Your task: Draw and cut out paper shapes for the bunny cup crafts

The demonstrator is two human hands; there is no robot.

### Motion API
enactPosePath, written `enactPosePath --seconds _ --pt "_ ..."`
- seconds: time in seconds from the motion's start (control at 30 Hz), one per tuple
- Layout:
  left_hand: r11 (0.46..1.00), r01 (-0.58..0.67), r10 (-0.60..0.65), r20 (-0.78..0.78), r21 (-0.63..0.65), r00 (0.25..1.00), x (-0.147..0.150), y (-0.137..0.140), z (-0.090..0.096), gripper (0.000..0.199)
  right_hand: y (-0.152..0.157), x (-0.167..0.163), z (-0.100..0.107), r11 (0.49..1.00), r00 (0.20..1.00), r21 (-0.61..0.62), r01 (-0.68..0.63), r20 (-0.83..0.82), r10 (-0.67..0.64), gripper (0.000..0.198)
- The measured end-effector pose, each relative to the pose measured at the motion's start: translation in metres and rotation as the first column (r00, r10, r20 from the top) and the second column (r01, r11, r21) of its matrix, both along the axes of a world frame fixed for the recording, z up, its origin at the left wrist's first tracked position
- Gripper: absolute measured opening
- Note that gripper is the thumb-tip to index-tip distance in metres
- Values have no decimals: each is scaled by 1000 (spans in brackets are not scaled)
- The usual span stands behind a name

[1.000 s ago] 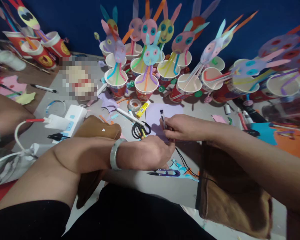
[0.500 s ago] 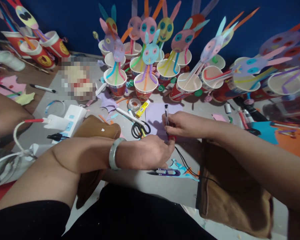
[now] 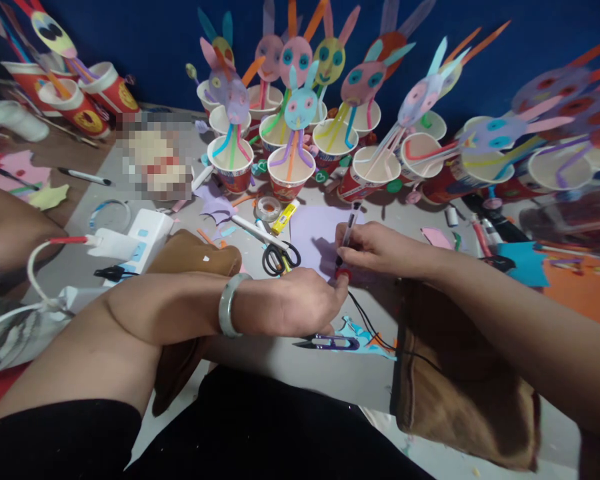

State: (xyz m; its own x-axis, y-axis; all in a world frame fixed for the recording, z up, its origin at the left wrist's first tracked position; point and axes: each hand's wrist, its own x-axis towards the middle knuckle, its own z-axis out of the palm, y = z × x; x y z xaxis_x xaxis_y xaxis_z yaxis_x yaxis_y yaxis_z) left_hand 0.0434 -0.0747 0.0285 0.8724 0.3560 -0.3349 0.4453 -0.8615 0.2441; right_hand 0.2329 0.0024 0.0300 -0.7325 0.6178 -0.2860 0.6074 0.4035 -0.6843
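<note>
A pen [image 3: 349, 230] with a dark cap end stands tilted in my right hand [image 3: 377, 248], pinched between thumb and fingers. Its tip is down at a small red piece [image 3: 341, 272], whose exact shape is partly hidden. My left hand [image 3: 297, 303], a pale bangle on the wrist, has its fingers curled, with thumb and index fingertip at the red piece. Under and beyond both hands lies a sheet of purple paper [image 3: 310, 230]. Black-handled scissors [image 3: 281, 259] rest left of the paper. Purple thread snips [image 3: 330, 343] lie just below my left hand.
Paper cups [image 3: 291, 175] with straw necks and paper rabbit heads line the back. A tape roll [image 3: 269, 209] and a yellow box [image 3: 285, 218] lie mid-table. At left stands a white power strip [image 3: 147, 243]; blue scraps [image 3: 370, 347] lie nearer me. Another person's arm [image 3: 17, 227] is at far left.
My right hand has shifted slightly right, and the pen now leans with its top to the right. My left hand stays nearly in place, and more of the red piece shows.
</note>
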Motion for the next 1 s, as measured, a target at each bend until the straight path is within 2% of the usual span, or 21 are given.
enactPosePath --seconds 0.23,0.5,0.77,1.0 --pt "996 -46 41 -54 -80 998 5 2 2 91 -3 7 -4 997 997 -9 74 -30 -74 21" --pt "998 -55 54 -62 -16 997 5 1 3 91 -10 10 -5 986 988 51 157 -15 -157 23" --pt "995 -9 -8 172 99 985 -7 0 -19 87 -23 10 -2 963 968 107 247 20 -251 21" --pt "990 -17 -16 232 140 973 -10 0 -17 83 -34 14 -2 924 929 134 359 44 -367 19"
